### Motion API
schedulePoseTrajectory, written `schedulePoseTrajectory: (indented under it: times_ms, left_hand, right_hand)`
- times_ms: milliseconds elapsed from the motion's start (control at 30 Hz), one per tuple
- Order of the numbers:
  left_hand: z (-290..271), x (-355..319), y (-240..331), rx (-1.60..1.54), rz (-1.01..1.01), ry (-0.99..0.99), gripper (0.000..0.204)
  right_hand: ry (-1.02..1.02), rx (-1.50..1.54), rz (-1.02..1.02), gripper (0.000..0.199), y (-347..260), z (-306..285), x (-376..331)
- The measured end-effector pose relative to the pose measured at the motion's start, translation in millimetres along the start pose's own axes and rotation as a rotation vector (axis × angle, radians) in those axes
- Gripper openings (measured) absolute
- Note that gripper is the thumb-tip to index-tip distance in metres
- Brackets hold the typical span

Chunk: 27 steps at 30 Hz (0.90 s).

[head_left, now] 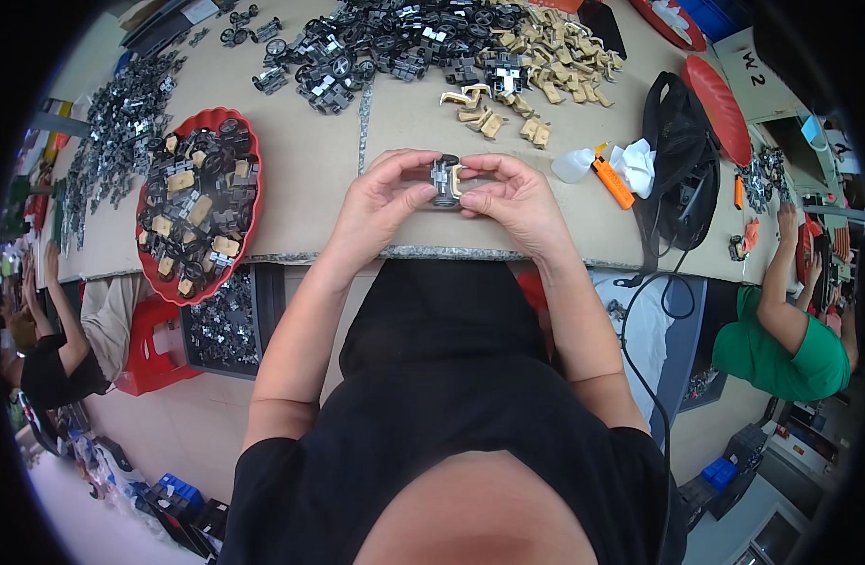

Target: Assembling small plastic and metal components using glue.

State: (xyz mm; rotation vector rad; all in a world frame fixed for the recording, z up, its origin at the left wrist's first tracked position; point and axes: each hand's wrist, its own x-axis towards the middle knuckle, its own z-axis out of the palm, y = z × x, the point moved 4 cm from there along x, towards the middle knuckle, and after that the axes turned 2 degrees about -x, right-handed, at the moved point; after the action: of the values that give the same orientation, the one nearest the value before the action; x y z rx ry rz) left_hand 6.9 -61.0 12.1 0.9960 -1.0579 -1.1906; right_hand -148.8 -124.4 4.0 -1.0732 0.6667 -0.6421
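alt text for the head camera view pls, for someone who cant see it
Seen from above, a person's left hand and right hand together hold a small grey-and-tan plastic toy car chassis over a beige worktable. A red scalloped tray of assembled parts sits to the left, with a heap of black wheeled pieces and tan plastic pieces beyond.

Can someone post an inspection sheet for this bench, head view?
Surface: tan cardboard-covered table, seam down the middle.
Job's things: small toy car chassis, grey and tan with black wheels, held over the table edge.
Clutter: red tray of assembled pieces; heap of black wheeled parts; tan plastic parts; grey metal bits; orange utility knife; white bottle; black bag.
Hands: left hand and right hand both pinch the chassis.
Cables: black cable hangs off the edge.
Surroundings: co-workers seated on both sides.
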Motion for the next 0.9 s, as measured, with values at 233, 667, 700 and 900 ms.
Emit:
schedulePoseTrajectory:
  times_ms: [233,667,700,900]
  left_hand:
    - [3.0,-1.2,0.1,0.138,0.026,0.010,0.031]
    - [5.0,-0.4,-4.3,0.130,0.050,0.054,0.031]
    - [4.6,-1.1,-4.5,0.127,0.049,0.059,0.031]
    - [4.5,-1.5,-5.3,0.128,0.038,0.065,0.031]
  right_hand:
    - [-0.069,0.073,0.067,0.041,0.6,-4.5,2.7]
    - [-0.017,0.034,0.070,0.034,3.5,-4.5,2.7]
    - [-0.013,0.013,0.083,0.033,3.3,-3.2,2.3]
    - [-0.029,-0.040,0.051,0.030,2.4,-2.1,1.8]
